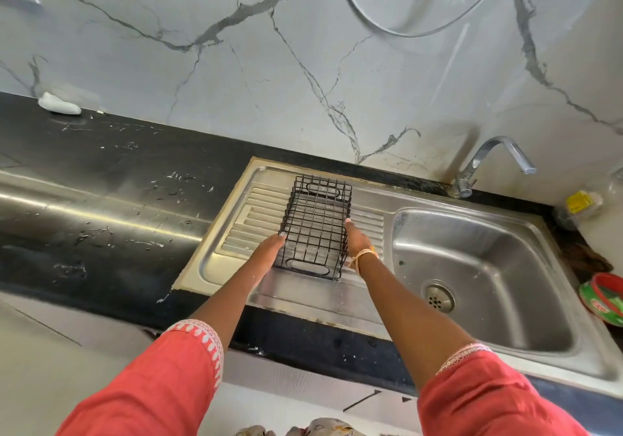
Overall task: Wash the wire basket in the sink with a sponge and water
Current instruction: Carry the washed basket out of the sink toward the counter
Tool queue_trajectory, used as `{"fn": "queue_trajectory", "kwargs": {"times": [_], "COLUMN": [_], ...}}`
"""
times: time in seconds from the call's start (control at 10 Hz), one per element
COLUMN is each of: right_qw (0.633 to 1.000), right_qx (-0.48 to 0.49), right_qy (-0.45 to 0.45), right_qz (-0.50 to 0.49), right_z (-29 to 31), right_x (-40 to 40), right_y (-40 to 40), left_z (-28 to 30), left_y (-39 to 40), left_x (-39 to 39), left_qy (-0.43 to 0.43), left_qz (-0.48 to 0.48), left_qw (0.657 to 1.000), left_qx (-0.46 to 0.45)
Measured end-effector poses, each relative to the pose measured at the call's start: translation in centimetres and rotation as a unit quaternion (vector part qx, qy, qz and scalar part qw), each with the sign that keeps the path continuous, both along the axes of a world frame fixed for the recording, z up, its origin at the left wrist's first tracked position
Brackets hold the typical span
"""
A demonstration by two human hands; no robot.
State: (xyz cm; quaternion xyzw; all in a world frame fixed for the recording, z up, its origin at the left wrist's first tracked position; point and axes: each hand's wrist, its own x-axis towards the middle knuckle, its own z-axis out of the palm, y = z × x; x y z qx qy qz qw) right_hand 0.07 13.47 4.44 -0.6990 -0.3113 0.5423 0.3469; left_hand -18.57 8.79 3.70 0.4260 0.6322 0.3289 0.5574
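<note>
Head view: right edge cuts off a red-green tub (606,295) and a clear container with yellow label (581,203); contents unreadable. Sink bowl (526,304) holds nothing visible. Wire basket (315,228) sits upright on the ribbed drainboard (236,230), nothing in it. Left hand (268,253) and right hand (357,243) press its long sides, fingers straight.
</note>
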Motion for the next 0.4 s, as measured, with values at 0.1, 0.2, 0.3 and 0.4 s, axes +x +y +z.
{"fn": "queue_trajectory", "kwargs": {"times": [0.1, 0.2, 0.3, 0.4], "right_qw": [0.999, 0.995, 0.983, 0.968], "right_qx": [0.014, 0.021, 0.026, 0.044], "right_qy": [-0.042, -0.078, -0.144, -0.208], "right_qz": [0.027, 0.059, 0.107, 0.135], "right_z": [-0.2, -0.7, -0.8, 0.0], "right_x": [-0.4, -0.2, 0.0, 0.4], "right_y": [-3.4, -5.5, -8.3, -9.8], "left_z": [-0.4, -0.1, 0.0, 1.1], "left_y": [-2.3, -4.0, -6.8, -8.1], "left_x": [0.0, 0.2, 0.6, 1.5], "left_qy": [0.008, 0.044, 0.115, 0.167], "left_qz": [-0.024, -0.033, -0.051, -0.061], "left_qw": [1.0, 0.998, 0.992, 0.984], "left_qx": [0.014, 0.024, 0.017, 0.033]}}
